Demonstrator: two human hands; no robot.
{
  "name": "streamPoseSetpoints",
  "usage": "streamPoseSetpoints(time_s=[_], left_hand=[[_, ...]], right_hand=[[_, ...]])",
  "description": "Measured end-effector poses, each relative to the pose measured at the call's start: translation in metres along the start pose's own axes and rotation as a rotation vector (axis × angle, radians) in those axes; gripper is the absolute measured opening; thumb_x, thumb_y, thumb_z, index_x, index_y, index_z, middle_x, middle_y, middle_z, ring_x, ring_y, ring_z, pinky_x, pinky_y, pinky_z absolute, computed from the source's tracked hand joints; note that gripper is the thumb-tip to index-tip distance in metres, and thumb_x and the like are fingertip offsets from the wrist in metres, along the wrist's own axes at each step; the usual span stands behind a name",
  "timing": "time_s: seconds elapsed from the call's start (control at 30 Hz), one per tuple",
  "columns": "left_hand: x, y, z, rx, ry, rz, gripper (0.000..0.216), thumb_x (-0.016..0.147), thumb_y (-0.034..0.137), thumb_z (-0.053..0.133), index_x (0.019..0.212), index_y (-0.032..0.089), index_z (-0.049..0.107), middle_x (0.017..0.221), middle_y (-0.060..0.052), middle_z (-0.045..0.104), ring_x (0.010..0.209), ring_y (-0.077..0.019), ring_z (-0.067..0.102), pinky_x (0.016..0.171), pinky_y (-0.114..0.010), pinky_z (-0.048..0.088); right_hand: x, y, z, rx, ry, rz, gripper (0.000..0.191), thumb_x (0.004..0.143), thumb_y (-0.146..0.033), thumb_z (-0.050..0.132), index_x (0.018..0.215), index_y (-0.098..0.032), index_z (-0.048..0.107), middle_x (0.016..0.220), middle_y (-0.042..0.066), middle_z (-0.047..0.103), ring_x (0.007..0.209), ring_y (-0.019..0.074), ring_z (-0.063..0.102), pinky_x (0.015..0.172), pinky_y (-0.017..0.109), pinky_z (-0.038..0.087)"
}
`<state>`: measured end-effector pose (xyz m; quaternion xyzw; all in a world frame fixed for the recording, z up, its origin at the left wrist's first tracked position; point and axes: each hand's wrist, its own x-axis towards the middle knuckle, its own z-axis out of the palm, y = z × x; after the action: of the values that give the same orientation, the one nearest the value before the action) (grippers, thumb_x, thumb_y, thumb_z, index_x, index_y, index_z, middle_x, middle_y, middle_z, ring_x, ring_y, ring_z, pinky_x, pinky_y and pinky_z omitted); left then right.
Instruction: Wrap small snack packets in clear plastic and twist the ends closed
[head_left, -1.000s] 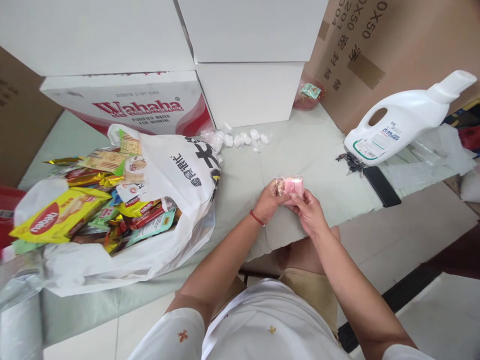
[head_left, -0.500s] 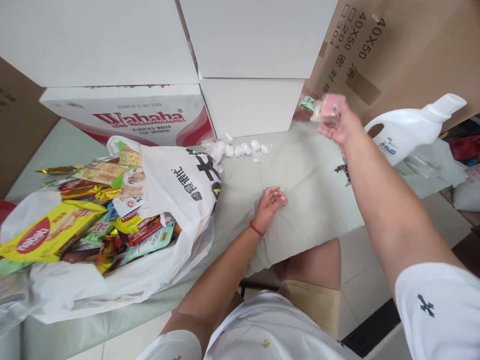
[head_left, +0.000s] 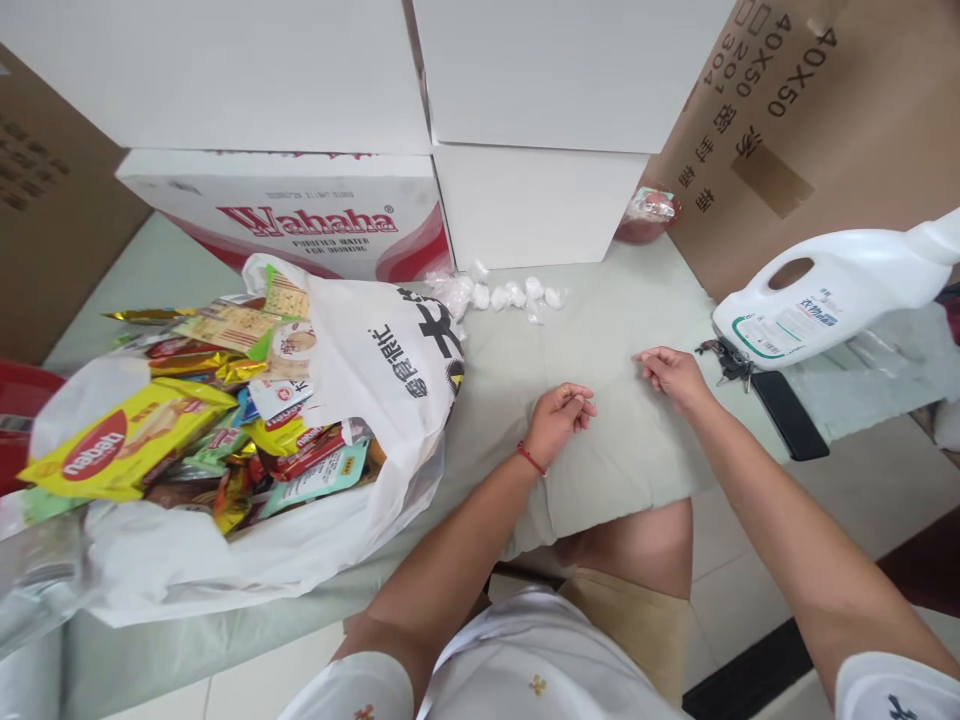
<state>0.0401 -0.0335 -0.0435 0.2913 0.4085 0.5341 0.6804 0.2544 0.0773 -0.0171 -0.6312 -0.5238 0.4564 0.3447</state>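
Both hands rest empty on the pale cloth [head_left: 615,300] near its front edge: left hand [head_left: 559,418] loosely curled, right hand [head_left: 671,372] with fingers slightly apart. The pink packet [head_left: 651,206] lies in the red bowl [head_left: 637,230] at the cloth's back edge.

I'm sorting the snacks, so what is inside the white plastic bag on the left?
The white plastic bag holds a heap of snack packets, with a yellow packet at its mouth. Whatever lies deeper is covered by the packets and the bag.

Two bare hands, one white plastic snack bag [head_left: 375,370], one white detergent bottle [head_left: 832,295], one black phone [head_left: 787,415], three white boxes, one brown cardboard carton [head_left: 825,130].
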Motion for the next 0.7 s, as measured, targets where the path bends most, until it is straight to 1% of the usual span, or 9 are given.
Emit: streamPoseSetpoints(time_s=[0.1,0.2,0.3,0.4,0.47,0.53,0.57,0.63,0.7], left_hand=[[0.002,0.002,-0.001,-0.048,0.005,0.004,0.011,0.078,0.019,0.058,0.088,0.015,0.064,0.076,-0.003,0.067,0.058,-0.0079,0.051,0.057,-0.023,0.036],[0.003,0.003,-0.001,-0.127,0.013,0.069,0.007,0.067,0.012,0.054,0.071,0.016,0.059,0.076,-0.003,0.067,0.061,-0.0074,0.052,0.060,-0.022,0.036],[0.004,0.003,-0.002,-0.179,-0.026,0.070,0.005,0.061,0.013,0.052,0.060,0.017,0.050,0.075,-0.003,0.067,0.059,-0.0071,0.050,0.060,-0.023,0.035],[0.006,0.002,-0.003,-0.179,-0.037,0.045,0.004,0.060,0.014,0.053,0.059,0.017,0.051,0.074,-0.003,0.067,0.058,-0.0073,0.050,0.060,-0.023,0.035],[0.009,-0.001,-0.003,-0.171,-0.038,0.038,0.003,0.058,0.014,0.053,0.059,0.016,0.054,0.071,-0.002,0.065,0.057,-0.0075,0.049,0.060,-0.024,0.035],[0.012,-0.005,-0.002,-0.177,-0.041,0.042,0.004,0.057,0.014,0.052,0.059,0.017,0.054,0.065,0.000,0.060,0.056,-0.0080,0.048,0.059,-0.024,0.034],[0.013,-0.007,-0.002,-0.184,-0.037,0.046,0.004,0.056,0.014,0.052,0.059,0.017,0.054,0.061,0.001,0.057,0.056,-0.0083,0.047,0.058,-0.024,0.034],[0.015,-0.008,-0.003,-0.200,-0.024,0.049,0.004,0.056,0.015,0.053,0.059,0.018,0.053,0.057,0.003,0.052,0.056,-0.0087,0.047,0.059,-0.025,0.034],[0.014,-0.006,-0.002,-0.213,-0.015,0.042,0.005,0.056,0.015,0.054,0.060,0.018,0.053,0.058,0.003,0.052,0.057,-0.0089,0.047,0.060,-0.025,0.035]], right_hand=[[0.001,-0.014,0.001,-0.124,-0.028,-0.072,0.028,0.077,-0.040,0.069,0.088,-0.015,0.074,0.056,-0.004,0.055,0.044,0.0066,0.033,0.044,0.023,0.025],[0.018,-0.047,0.026,-0.302,-0.088,-0.177,0.026,0.080,-0.040,0.066,0.087,-0.016,0.073,0.061,-0.001,0.061,0.049,0.0098,0.043,0.050,0.025,0.034],[0.038,-0.088,0.079,-0.540,-0.176,-0.388,0.019,0.085,-0.031,0.061,0.086,-0.017,0.073,0.071,0.003,0.069,0.063,0.0150,0.057,0.064,0.028,0.043],[0.053,-0.126,0.149,-0.775,-0.198,-0.628,0.020,0.090,-0.021,0.055,0.091,-0.018,0.075,0.087,0.006,0.073,0.083,0.0211,0.064,0.079,0.032,0.046],[0.058,-0.147,0.196,-0.893,-0.231,-0.780,0.027,0.091,-0.016,0.052,0.105,-0.019,0.074,0.109,0.009,0.072,0.100,0.0252,0.063,0.084,0.035,0.047],[0.060,-0.162,0.234,-0.995,-0.349,-0.936,0.036,0.090,-0.011,0.051,0.119,-0.022,0.070,0.130,0.010,0.064,0.116,0.0286,0.057,0.086,0.036,0.048],[0.060,-0.167,0.248,-1.044,-0.414,-0.990,0.038,0.090,-0.009,0.051,0.121,-0.022,0.069,0.134,0.010,0.062,0.120,0.0300,0.054,0.087,0.037,0.048],[0.060,-0.174,0.263,-1.098,-0.472,-1.014,0.034,0.091,-0.008,0.048,0.114,-0.021,0.071,0.127,0.012,0.064,0.121,0.0314,0.053,0.087,0.038,0.049],[0.058,-0.174,0.259,-1.016,-0.391,-0.970,0.028,0.094,-0.011,0.047,0.102,-0.020,0.072,0.112,0.012,0.069,0.113,0.0304,0.057,0.086,0.038,0.048]])
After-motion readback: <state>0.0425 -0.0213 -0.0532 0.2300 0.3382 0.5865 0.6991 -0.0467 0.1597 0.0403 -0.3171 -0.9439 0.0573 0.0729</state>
